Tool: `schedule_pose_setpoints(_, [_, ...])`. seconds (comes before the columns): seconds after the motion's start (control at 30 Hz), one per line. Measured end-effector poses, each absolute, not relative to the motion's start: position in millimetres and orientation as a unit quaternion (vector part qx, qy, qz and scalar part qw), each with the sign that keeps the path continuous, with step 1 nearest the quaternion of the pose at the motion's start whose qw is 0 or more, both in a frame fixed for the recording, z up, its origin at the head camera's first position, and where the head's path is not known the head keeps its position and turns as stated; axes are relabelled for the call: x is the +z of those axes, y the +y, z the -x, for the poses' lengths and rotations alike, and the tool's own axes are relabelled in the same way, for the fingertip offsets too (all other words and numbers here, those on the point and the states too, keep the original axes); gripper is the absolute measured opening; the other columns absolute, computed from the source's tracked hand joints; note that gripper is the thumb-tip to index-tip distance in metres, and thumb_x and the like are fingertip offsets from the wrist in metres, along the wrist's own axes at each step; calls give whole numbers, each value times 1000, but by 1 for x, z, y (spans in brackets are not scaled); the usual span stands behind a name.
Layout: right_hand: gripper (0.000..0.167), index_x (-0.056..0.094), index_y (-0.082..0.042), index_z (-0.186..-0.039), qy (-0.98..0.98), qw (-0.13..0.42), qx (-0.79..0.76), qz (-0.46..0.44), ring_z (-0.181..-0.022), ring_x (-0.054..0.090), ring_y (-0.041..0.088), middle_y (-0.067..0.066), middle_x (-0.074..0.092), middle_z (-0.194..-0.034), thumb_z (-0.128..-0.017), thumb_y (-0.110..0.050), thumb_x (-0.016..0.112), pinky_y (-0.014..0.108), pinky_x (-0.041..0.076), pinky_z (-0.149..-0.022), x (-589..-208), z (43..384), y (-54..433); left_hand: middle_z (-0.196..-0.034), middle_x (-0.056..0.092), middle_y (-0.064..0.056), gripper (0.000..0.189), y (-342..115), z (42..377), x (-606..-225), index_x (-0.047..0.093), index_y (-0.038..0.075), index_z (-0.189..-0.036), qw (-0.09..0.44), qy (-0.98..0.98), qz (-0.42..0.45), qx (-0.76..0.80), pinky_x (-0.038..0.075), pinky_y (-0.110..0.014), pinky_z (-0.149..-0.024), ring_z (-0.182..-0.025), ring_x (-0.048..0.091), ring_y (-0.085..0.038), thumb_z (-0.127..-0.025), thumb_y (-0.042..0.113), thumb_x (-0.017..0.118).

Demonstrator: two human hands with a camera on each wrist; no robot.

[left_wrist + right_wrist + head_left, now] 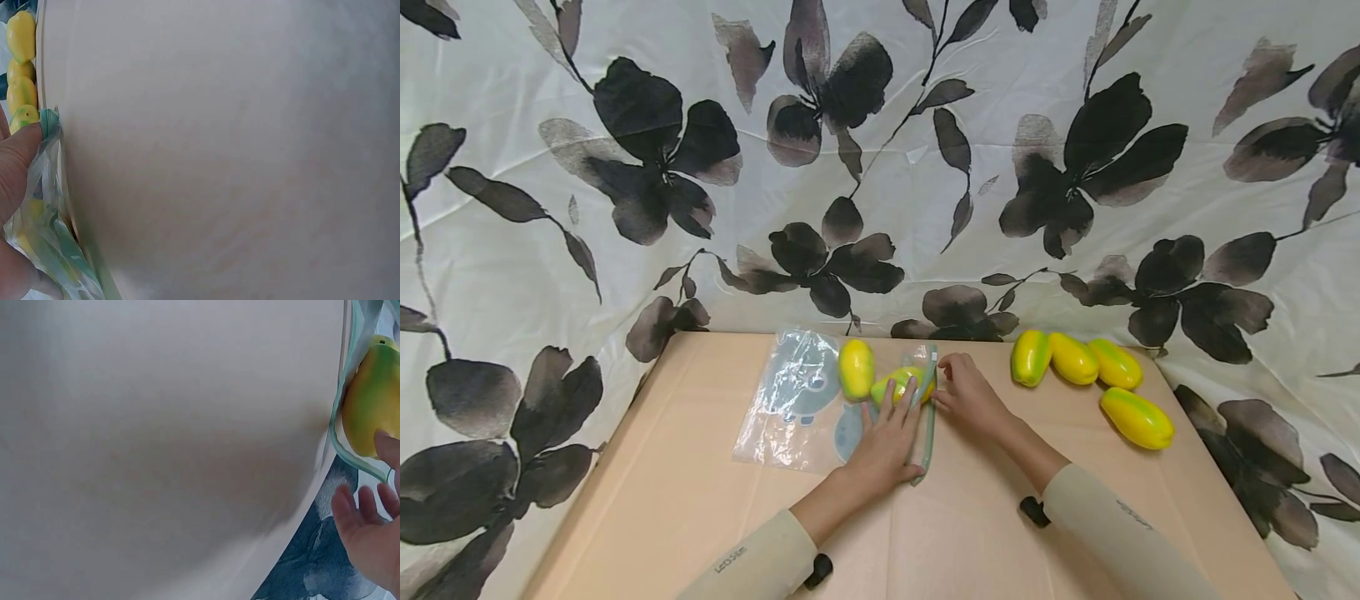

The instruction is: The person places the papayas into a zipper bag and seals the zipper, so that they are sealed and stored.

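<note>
A clear zip bag [758,442] with blue-grey cartoon prints and a green zip edge lies flat, its mouth facing right. Inside it, one yellow papaya-shaped fruit [856,368] sits toward the back. A second, greener fruit [370,400] is just within the mouth. My left hand [880,442] rests on the bag with its fingers spread straight over the second fruit and its thumb near the zip edge. At the mouth, my right hand [973,396] touches that fruit with the thumb, its other fingers loosely bent outside the bag.
Several more yellow fruits [1075,360] lie in a group at the back right of the cardboard-coloured table [700,517]. One fruit [1137,418] is nearer the right edge. A floral cloth [925,183] hangs behind and around the table.
</note>
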State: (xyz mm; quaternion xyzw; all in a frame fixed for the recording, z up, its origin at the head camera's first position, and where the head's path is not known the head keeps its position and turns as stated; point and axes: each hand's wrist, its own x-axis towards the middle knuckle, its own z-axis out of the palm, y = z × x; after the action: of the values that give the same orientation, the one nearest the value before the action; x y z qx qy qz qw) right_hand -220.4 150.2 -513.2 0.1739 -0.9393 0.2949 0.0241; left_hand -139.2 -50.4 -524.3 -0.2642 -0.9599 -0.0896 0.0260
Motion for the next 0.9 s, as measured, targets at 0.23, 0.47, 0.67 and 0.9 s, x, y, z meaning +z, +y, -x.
schedule_pose_setpoints(0.23, [54,51,-1,-128,-946,38,279,-164,-107,57,32,20,53,-121,-90,-24,82,45,54,-93,-515,226,148,-175,-5,-12,124,-51,140,-525,17,8,-166,26,-961,264,-84,29,-82,-107,-159,5,-47,-75,56,87])
schedule_pose_setpoints(0.47, [59,51,1,-133,-945,16,286,-156,-115,58,34,21,55,-128,-91,-29,80,48,53,-101,-515,225,152,-175,-4,-12,125,-51,140,-524,16,8,-166,25,-961,263,-89,28,-82,-108,-159,4,-46,-75,56,87])
schedule_pose_setpoints(0.67, [66,46,2,-143,-941,-6,303,-151,-128,55,37,23,52,-139,-93,-27,78,53,48,-109,-506,217,166,-175,-4,-11,125,-50,141,-525,17,8,-166,23,-961,259,-92,28,-82,-108,-159,4,-46,-74,56,88])
schedule_pose_setpoints(0.9, [71,41,2,-149,-937,-16,322,-137,-134,51,40,24,49,-145,-94,-25,77,56,45,-111,-490,207,193,-175,-4,-11,126,-49,142,-525,16,8,-166,18,-961,256,-99,26,-82,-109,-160,2,-45,-74,55,88])
